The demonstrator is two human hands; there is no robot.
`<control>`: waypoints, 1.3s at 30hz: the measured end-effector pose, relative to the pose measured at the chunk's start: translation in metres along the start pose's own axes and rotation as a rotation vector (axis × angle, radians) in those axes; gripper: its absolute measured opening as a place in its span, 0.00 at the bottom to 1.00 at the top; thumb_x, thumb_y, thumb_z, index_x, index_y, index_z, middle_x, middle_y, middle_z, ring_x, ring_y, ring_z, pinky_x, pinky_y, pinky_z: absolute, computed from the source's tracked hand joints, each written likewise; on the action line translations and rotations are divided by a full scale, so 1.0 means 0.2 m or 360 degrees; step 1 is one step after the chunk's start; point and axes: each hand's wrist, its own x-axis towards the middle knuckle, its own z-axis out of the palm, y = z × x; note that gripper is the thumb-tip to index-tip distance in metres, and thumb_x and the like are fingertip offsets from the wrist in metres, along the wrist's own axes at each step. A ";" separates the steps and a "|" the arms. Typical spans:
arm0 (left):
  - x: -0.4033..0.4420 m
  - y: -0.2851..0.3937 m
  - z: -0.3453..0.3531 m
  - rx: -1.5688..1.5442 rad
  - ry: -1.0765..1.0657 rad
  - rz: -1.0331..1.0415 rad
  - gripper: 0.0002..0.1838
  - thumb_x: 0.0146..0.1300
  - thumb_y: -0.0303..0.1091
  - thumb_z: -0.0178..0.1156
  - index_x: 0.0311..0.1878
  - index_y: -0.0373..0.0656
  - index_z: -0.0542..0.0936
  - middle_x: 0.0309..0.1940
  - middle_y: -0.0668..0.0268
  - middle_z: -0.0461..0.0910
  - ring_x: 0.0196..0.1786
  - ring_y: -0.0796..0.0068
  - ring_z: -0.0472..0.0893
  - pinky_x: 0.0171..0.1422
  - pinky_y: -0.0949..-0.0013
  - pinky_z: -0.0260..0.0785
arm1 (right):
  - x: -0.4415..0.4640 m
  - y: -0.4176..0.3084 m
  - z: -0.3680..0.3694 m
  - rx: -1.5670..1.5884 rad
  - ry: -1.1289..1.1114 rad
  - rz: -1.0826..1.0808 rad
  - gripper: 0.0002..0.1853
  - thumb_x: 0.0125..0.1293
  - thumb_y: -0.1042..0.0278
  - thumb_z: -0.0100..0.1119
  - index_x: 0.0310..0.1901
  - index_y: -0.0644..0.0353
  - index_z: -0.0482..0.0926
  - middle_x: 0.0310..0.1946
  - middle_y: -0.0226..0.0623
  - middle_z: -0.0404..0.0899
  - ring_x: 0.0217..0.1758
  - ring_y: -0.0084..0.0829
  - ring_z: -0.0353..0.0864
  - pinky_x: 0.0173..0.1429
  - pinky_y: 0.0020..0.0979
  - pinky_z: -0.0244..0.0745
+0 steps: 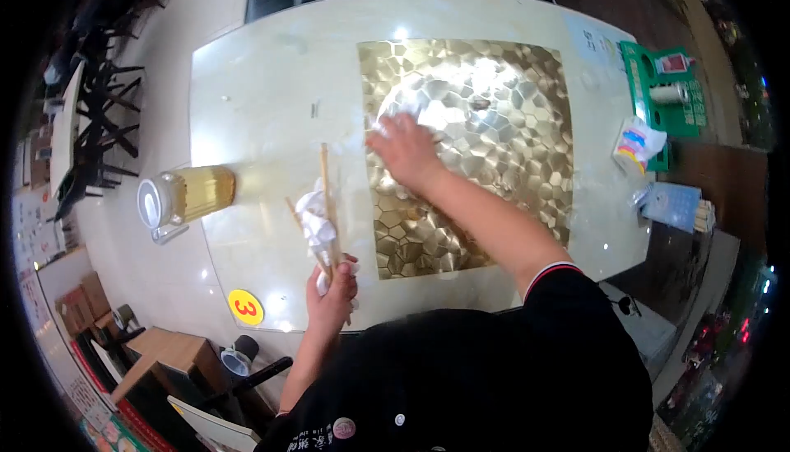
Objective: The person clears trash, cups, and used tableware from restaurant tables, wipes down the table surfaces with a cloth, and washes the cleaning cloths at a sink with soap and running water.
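My left hand point(332, 291) is closed around wooden chopsticks point(325, 174) and crumpled white tissues point(314, 220), near the table's front edge. The chopsticks point away from me, with the tissue bunched among them. My right hand point(405, 151) reaches over the left part of a shiny gold panel point(485, 147) with a pebble-like pattern, set in the table top. Glare and blur hide its fingertips, so I cannot tell if anything is under them. A small dark spot point(480, 104) lies on the panel beyond that hand.
A lidded pitcher point(197, 193) of pale yellow liquid stands at the left edge of the white table point(271, 98). On the right are a green holder point(646, 81), a tissue pack point(638, 146) and a blue box point(671, 207) with sticks. A yellow number sticker point(245, 307) marks the near-left corner.
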 end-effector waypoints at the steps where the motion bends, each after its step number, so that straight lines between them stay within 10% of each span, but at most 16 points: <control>1: -0.01 -0.01 -0.02 -0.0077 0.0016 0.0031 0.11 0.65 0.36 0.51 0.41 0.36 0.71 0.17 0.75 0.61 0.18 0.86 0.59 0.22 0.80 0.49 | -0.05 -0.05 -0.04 0.0090 -0.0091 -0.0016 0.10 0.56 0.69 0.50 0.41 0.52 0.75 0.44 0.41 0.71 0.44 0.43 0.70 0.43 0.38 0.72; 8: 0.01 0.04 0.00 -0.0108 -0.0015 0.0099 0.12 0.65 0.37 0.52 0.42 0.36 0.72 0.17 0.75 0.62 0.18 0.87 0.59 0.21 0.81 0.48 | -0.31 -0.11 -0.13 0.0886 -0.0393 0.0409 0.08 0.59 0.67 0.50 0.38 0.60 0.74 0.36 0.42 0.73 0.40 0.37 0.73 0.42 0.33 0.72; 10: 0.01 0.02 0.01 -0.0117 0.0002 0.0081 0.12 0.65 0.37 0.52 0.42 0.36 0.71 0.17 0.76 0.61 0.18 0.87 0.58 0.21 0.81 0.48 | -0.30 -0.01 -0.39 0.0816 0.0270 0.0421 0.07 0.61 0.70 0.49 0.37 0.60 0.75 0.34 0.42 0.73 0.38 0.37 0.73 0.42 0.32 0.72; 12: 0.01 0.01 0.02 -0.0153 -0.0092 0.0067 0.12 0.65 0.36 0.52 0.42 0.35 0.71 0.18 0.76 0.60 0.18 0.87 0.57 0.21 0.81 0.48 | -0.38 0.10 -0.52 0.0881 0.0432 0.1100 0.06 0.60 0.70 0.50 0.37 0.60 0.75 0.35 0.41 0.73 0.38 0.37 0.73 0.43 0.31 0.71; 18: -0.02 0.01 0.05 -0.0009 -0.0151 0.0046 0.14 0.65 0.40 0.52 0.41 0.36 0.70 0.18 0.74 0.60 0.18 0.86 0.58 0.21 0.80 0.48 | -0.69 0.29 -0.42 0.0444 0.0643 0.1219 0.09 0.62 0.68 0.51 0.41 0.59 0.76 0.39 0.40 0.73 0.42 0.39 0.74 0.47 0.34 0.70; 33: -0.10 -0.04 -0.06 -0.0104 0.0043 0.0024 0.12 0.65 0.37 0.52 0.41 0.36 0.71 0.18 0.74 0.61 0.19 0.85 0.58 0.22 0.80 0.49 | -0.51 -0.32 -0.18 0.0483 -0.0298 -0.0142 0.16 0.57 0.67 0.52 0.49 0.49 0.72 0.61 0.33 0.59 0.64 0.43 0.56 0.62 0.48 0.60; 39: -0.16 -0.08 -0.12 -0.0195 0.0146 0.0076 0.13 0.65 0.38 0.51 0.41 0.35 0.70 0.17 0.74 0.60 0.18 0.84 0.58 0.22 0.79 0.49 | -0.43 -0.29 -0.04 0.0582 -0.0228 -0.0419 0.14 0.52 0.71 0.52 0.42 0.51 0.74 0.45 0.35 0.70 0.47 0.39 0.69 0.48 0.39 0.68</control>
